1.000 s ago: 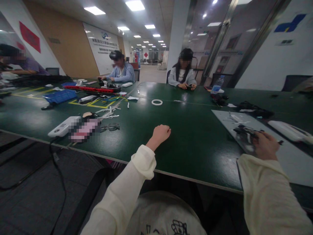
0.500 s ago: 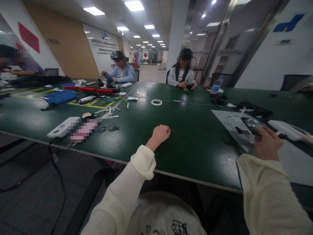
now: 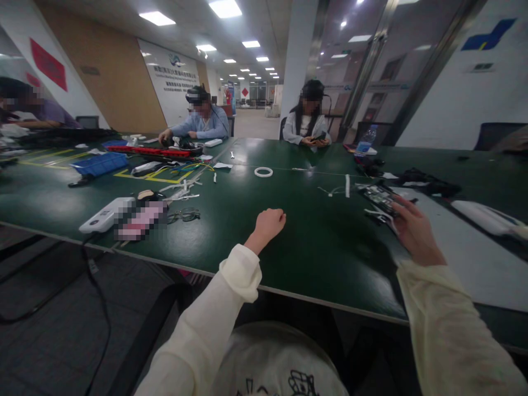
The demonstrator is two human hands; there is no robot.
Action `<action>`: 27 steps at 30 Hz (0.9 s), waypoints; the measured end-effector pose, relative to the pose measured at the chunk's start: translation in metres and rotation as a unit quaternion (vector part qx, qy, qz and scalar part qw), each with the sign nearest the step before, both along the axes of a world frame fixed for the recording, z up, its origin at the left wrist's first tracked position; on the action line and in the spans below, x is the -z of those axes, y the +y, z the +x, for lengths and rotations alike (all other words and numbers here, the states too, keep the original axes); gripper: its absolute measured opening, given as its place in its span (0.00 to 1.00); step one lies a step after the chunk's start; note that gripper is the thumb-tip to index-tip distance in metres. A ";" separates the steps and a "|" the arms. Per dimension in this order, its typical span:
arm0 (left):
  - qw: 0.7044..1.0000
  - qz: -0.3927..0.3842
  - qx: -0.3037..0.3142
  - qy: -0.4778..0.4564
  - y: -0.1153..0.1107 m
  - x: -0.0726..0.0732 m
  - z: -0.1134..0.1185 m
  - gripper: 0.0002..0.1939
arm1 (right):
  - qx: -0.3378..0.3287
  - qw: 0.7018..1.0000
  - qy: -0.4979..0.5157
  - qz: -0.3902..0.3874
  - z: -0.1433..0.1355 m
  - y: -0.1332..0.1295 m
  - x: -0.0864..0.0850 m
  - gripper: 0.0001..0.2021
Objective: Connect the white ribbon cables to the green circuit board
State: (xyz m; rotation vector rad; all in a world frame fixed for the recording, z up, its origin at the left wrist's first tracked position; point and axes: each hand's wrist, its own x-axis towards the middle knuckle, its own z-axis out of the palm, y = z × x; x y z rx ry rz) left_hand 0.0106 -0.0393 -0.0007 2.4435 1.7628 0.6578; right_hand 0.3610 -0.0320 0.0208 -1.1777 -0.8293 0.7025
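Observation:
My right hand (image 3: 417,230) holds a dark circuit board (image 3: 378,199) by its near edge, above the table's right side. Thin wires run leftward from the board to a small white strip (image 3: 347,186), and black and white leads hang beneath it. Whether the strip touches the tabletop is unclear. My left hand (image 3: 269,224) rests on the green table (image 3: 322,242), its fingers curled into a fist with nothing seen in it. Beyond that fist lies a white ring, like a tape roll (image 3: 263,172).
A pale grey sheet (image 3: 466,253) lies under my right forearm. Eyeglasses (image 3: 184,215), a white device (image 3: 108,214), a pink phone (image 3: 142,219) and a blue tray (image 3: 99,165) are leftward. A bottle (image 3: 366,142) stands at the back. Co-workers sit across the table.
My right hand has moved left and slightly up with the circuit board, bringing its wires and white strip over the green table. My left hand stays put. A co-worker's arm has lowered toward the table.

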 end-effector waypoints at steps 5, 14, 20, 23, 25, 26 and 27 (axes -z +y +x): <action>0.996 0.058 -0.024 -0.059 0.000 -0.001 0.000 0.10 | -0.175 0.983 0.052 -0.032 -0.035 0.007 0.006 0.22; 0.953 0.047 -0.066 -0.293 0.013 0.000 -0.008 0.16 | -0.373 0.924 -0.008 -0.079 -0.104 0.011 0.000 0.25; 0.844 -0.160 -0.060 -0.508 0.036 0.010 -0.022 0.17 | -0.413 0.906 -0.021 -0.093 -0.144 0.019 -0.010 0.24; 0.809 -0.189 -0.070 -0.552 0.042 0.013 -0.029 0.12 | -0.414 0.904 -0.014 -0.103 -0.153 0.024 -0.004 0.24; 0.801 -0.194 -0.067 -0.563 0.045 0.015 -0.032 0.10 | -0.408 0.907 -0.003 -0.108 -0.156 0.027 0.004 0.25; 0.799 -0.194 -0.064 -0.566 0.046 0.017 -0.033 0.09 | -0.406 0.907 0.003 -0.111 -0.156 0.027 0.009 0.26; 0.799 -0.193 -0.063 -0.566 0.048 0.018 -0.034 0.09 | -0.406 0.907 0.008 -0.112 -0.156 0.027 0.014 0.28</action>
